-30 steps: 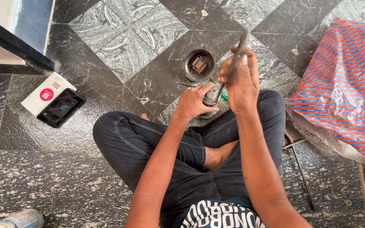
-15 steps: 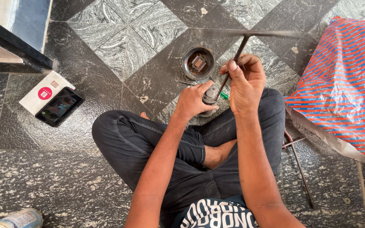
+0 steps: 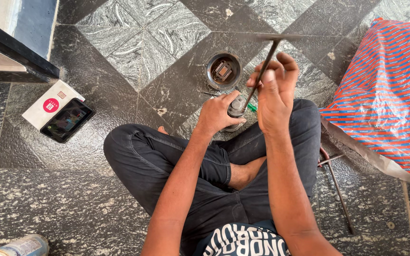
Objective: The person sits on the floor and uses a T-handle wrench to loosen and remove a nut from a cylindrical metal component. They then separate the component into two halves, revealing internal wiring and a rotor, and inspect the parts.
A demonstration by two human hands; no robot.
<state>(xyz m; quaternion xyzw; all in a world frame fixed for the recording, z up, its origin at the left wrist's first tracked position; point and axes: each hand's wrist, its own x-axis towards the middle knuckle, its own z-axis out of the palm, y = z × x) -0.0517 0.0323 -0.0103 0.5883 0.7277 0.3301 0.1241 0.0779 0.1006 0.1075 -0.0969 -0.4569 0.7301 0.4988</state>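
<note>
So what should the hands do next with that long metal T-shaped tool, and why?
Probably another turn of the long dark metal T-handled tool. The right hand has its grip round the shaft just under the crossbar, the tool's lower end sits in the small grey metal cylinder part, and the left hand steadies that part on the floor. Whether it should go tighter or looser cannot be told.

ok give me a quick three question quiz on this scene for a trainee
1. True or false: the left hand rests on the small metal part on the floor.
2. What does the right hand grip? A) T-handle tool B) phone C) striped bag
3. Which thing lies on the white box?

Key: 1 true. 2 A. 3 the phone, beside the person's left knee; the round metal housing sits apart.
</note>
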